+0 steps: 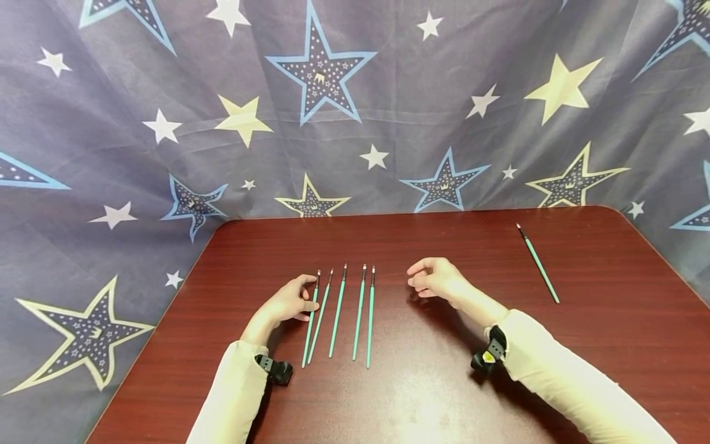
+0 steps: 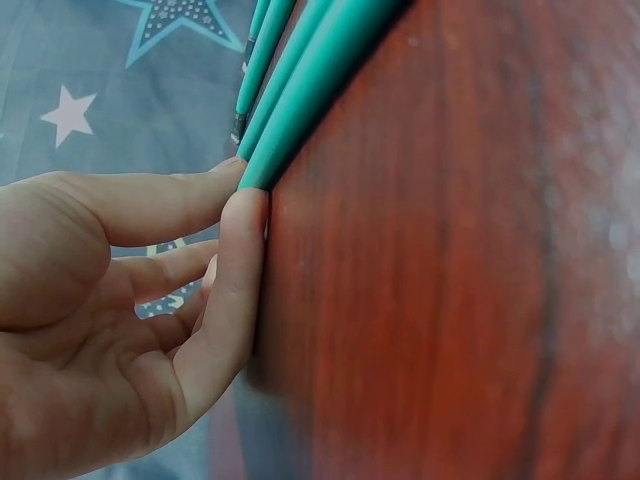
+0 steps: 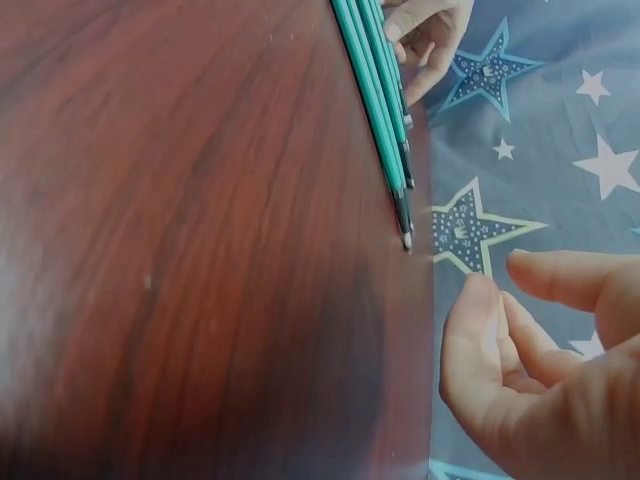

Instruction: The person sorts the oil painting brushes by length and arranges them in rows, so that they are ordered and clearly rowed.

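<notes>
Several paintbrushes with turquoise handles lie side by side on the table, bristles toward the far edge. My left hand (image 1: 291,299) is at the left end of this row, low over the table. Its thumb and a finger pinch the leftmost paintbrush (image 1: 309,333), as the left wrist view shows close up. Just right of that one lies a slanted second paintbrush (image 1: 318,333). To the right of the row, my right hand (image 1: 438,279) hovers with loosely bent fingers and holds nothing. The rightmost paintbrush of the row (image 1: 370,320) is nearest to it.
One more paintbrush (image 1: 538,262) lies apart at the right side of the dark red-brown table (image 1: 444,394). Behind the table hangs a grey cloth (image 1: 388,80) printed with stars. Both wrists wear small black cameras.
</notes>
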A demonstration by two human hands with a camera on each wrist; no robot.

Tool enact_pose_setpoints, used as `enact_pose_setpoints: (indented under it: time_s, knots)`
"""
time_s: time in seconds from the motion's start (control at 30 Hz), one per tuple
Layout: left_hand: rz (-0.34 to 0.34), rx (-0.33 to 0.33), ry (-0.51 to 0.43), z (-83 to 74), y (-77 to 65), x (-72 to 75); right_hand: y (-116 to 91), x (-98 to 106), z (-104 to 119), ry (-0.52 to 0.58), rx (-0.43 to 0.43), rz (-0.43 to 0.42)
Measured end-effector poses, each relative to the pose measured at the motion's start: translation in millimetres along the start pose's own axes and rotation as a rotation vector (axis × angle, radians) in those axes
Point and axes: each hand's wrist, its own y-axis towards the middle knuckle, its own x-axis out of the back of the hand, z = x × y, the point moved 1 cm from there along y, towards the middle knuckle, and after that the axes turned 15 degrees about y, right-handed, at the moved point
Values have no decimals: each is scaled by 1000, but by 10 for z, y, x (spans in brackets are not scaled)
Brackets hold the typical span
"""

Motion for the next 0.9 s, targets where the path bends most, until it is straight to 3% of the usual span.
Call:
enact_pose_setpoints:
  time_s: [0.27,0.63,0.9]
  knots:
    - [-2,5,-3,11,6,-1,62,-202,-75,-7,7,22]
    - [0,7,-14,6,11,-4,133,-464,-165,-98,22,-1]
    - [-3,-14,-5,9,7,8,160,-597,-208,-89,10,-5]
